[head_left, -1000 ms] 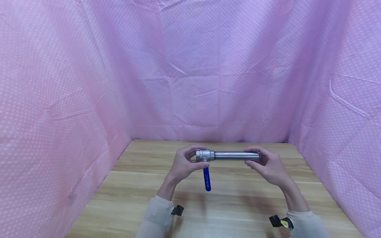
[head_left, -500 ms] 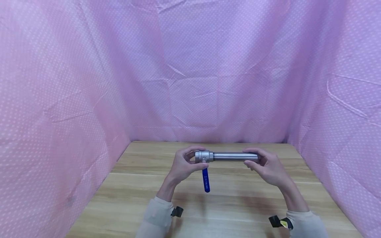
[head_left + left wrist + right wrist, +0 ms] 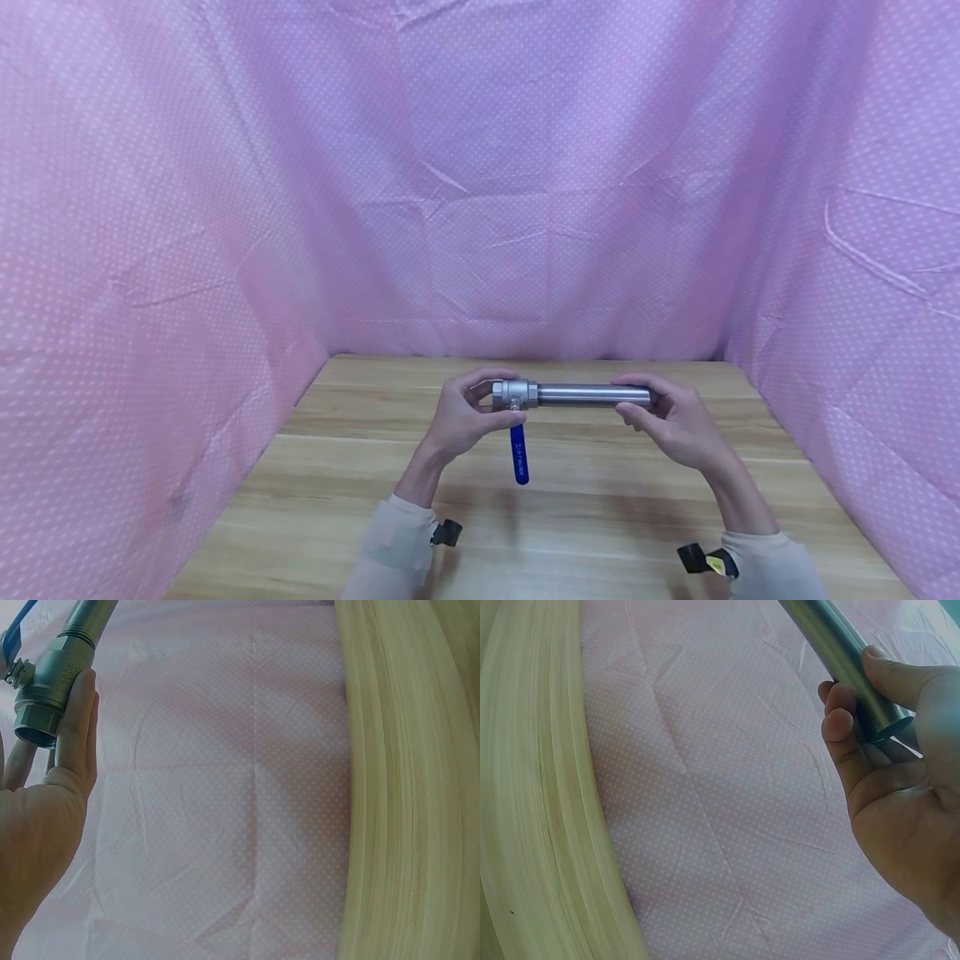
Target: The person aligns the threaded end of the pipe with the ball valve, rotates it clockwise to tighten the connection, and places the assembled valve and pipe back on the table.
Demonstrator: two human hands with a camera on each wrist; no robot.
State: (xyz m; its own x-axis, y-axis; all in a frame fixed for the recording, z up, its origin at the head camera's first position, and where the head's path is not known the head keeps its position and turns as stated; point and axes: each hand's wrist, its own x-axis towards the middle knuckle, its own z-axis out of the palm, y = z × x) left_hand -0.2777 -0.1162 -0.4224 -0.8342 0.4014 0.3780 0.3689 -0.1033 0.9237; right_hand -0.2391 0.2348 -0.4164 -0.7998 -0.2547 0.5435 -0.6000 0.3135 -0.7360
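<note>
Left hand (image 3: pixel 461 417) gripping ball valve (image 3: pixel 516 392), table (image 3: pixel 585 550) beneath valve; right hand (image 3: pixel 682 425) gripping steel pipe (image 3: pixel 581 395) at end away from valve, pipe already joined to valve, some thread (image 3: pixel 79 631) exposed, final tightness indeterminable.

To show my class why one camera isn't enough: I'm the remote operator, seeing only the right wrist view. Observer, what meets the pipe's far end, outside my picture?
Observer: A metal valve meets that end of the pipe.
Operator: Is anything holding the valve?
Observer: Yes, the left hand grips it.
Operator: Is there any colour on it?
Observer: Yes, its handle is blue.
</note>
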